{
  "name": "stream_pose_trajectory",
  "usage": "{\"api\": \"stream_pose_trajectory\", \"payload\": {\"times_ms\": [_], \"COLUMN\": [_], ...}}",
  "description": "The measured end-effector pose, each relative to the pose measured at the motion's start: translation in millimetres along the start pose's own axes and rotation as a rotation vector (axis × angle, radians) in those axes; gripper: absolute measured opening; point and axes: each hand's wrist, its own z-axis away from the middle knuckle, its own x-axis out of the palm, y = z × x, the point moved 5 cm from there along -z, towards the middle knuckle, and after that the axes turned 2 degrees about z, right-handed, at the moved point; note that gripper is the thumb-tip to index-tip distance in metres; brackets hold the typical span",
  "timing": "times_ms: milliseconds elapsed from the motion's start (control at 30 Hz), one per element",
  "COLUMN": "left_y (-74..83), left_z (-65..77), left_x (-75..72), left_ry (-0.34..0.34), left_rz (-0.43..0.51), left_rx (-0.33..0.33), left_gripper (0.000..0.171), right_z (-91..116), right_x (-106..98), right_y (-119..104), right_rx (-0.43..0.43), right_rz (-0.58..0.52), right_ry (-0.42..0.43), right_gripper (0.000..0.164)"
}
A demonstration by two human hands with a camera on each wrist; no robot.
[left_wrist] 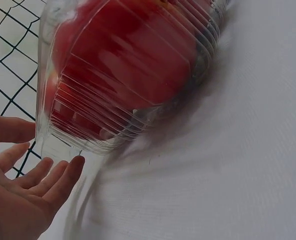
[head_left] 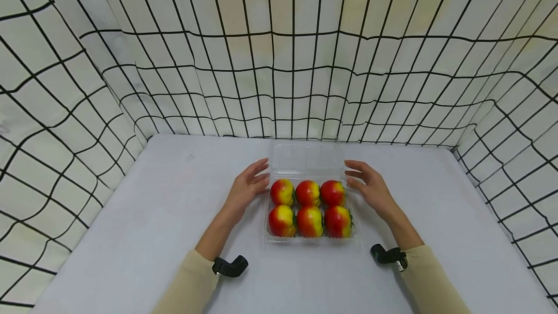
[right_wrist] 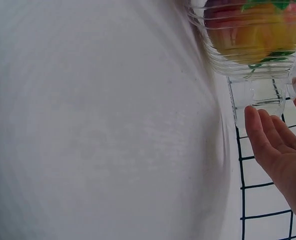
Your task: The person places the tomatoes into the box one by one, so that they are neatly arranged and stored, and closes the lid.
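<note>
A clear plastic clamshell box (head_left: 310, 240) sits on the table with its lid (head_left: 307, 157) laid back behind it. Several red-and-yellow fruits (head_left: 310, 222), with bits of green leaf, fill its base in two rows. My left hand (head_left: 247, 187) is at the box's left side near the hinge, fingers spread and lightly bent. In the left wrist view its fingertips (left_wrist: 76, 161) reach the clear plastic rim; firm contact is hard to tell. On the opposite side my right hand (head_left: 368, 185) mirrors it, fingers extended beside the hinge. Its fingertips (right_wrist: 250, 111) lie by the clear edge in the right wrist view.
The white table (head_left: 174, 207) spreads around the box. Black netting (head_left: 292, 69) over white walls encloses the back and both sides. Dark wrist devices (head_left: 231, 266) are strapped at both cuffs.
</note>
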Motion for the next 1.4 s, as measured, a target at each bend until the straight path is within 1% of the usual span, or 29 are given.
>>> {"api": "stream_pose_trajectory", "payload": {"times_ms": [167, 367, 600, 800, 1033, 1167, 1400], "left_y": [1.9, 4.9, 8.9, 8.4, 9.1, 10.5, 10.0], "left_z": [1.0, 0.4, 1.7, 1.0, 2.5, 4.2, 3.3], "left_x": [-2.2, -0.4, 1.2, 0.7, -0.2, -0.3, -0.9], "left_ry": [-0.002, -0.001, 0.04, 0.066, 0.076, 0.072, 0.068], "left_rz": [-0.007, -0.011, -0.036, -0.044, -0.05, -0.054, -0.045], "left_rx": [0.024, 0.055, 0.084, 0.1, 0.132, 0.158, 0.208], "left_gripper": [0.062, 0.064, 0.067, 0.071, 0.073, 0.076, 0.082], "right_z": [-2, 0, 1, 1, 2, 2, 1], "right_x": [1, -3, -6, -7, -8, -8, -8], "right_y": [-3, -7, -10, -12, -13, -15, -16], "right_rx": [-0.008, -0.018, -0.035, -0.056, -0.063, -0.061, -0.03], "right_rz": [0.006, 0.0, -0.007, -0.03, -0.054, -0.071, -0.1], "right_ry": [0.004, 0.02, 0.024, 0.032, 0.041, 0.052, 0.073], "right_gripper": [0.052, 0.054, 0.057, 0.058, 0.06, 0.06, 0.062]}}
